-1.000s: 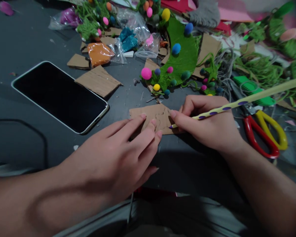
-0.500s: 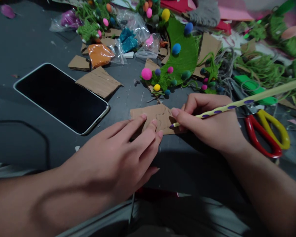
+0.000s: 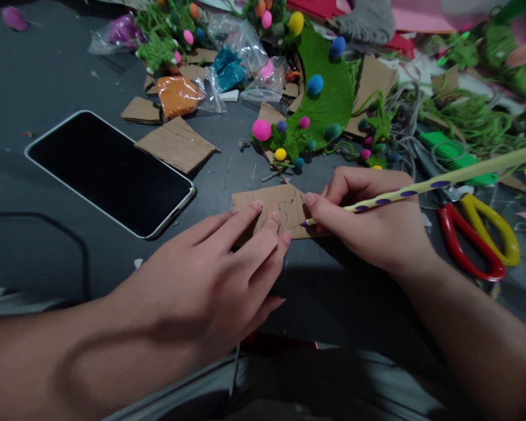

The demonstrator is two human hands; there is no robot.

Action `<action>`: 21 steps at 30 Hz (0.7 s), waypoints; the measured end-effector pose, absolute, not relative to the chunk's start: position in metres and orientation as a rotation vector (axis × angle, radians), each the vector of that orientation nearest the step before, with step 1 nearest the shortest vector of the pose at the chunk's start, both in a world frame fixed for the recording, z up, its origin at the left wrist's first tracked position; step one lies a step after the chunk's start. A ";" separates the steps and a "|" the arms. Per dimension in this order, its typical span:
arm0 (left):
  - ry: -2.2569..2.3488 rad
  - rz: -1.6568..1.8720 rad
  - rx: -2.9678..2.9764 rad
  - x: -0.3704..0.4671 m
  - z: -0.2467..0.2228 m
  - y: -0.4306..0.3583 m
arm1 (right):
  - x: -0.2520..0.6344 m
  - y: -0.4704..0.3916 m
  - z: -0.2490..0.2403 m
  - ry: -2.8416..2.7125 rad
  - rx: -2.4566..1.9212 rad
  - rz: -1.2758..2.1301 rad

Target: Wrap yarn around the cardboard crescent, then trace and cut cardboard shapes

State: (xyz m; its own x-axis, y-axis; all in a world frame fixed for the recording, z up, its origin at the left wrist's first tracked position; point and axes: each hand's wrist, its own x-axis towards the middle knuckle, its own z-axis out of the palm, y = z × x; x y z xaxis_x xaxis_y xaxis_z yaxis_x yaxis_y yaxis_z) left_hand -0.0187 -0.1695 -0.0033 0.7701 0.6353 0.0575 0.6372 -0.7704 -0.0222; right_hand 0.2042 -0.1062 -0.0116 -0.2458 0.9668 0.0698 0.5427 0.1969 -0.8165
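Note:
A small piece of brown cardboard [image 3: 263,197] lies on the dark table, with a curved pencil outline drawn on it. My left hand [image 3: 219,266] is open, its fingers stretched out and their tips pressing on the cardboard's left and lower part. Pinched in my right hand [image 3: 368,216] is a pale yellow pencil [image 3: 421,186] with purple oval spots. Its purple tip touches the cardboard just right of my left fingertips. The right edge of the cardboard is partly hidden beneath my right hand.
A phone [image 3: 109,175] with a dark screen lies to the left, a cardboard scrap [image 3: 177,143] against its edge. Scissors [image 3: 471,240] with red and yellow handles lie right of my right hand. Behind are a green wreath-like piece [image 3: 328,76] with coloured balls, an orange packet [image 3: 179,96] and green yarn [image 3: 477,111].
The pencil tip has shifted very slightly on the cardboard. My left hand keeps its place, and the whole view has moved a little.

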 end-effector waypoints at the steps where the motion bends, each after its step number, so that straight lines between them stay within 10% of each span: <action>1: -1.050 -0.071 -2.918 -0.019 -0.003 -0.170 | 0.204 -0.106 -0.011 -1.874 -1.409 0.918; 21: -1.015 -0.089 -2.915 -0.020 -0.002 -0.169 | 0.204 -0.106 -0.010 -1.843 -1.442 0.958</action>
State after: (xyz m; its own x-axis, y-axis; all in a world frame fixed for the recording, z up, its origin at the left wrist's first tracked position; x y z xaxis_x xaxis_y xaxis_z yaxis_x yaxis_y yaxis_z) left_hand -0.0203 -0.1688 -0.0023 0.7823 0.6187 0.0716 0.6218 -0.7826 -0.0312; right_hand 0.2039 -0.1056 -0.0096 -0.2268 0.9736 0.0263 0.5375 0.1477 -0.8302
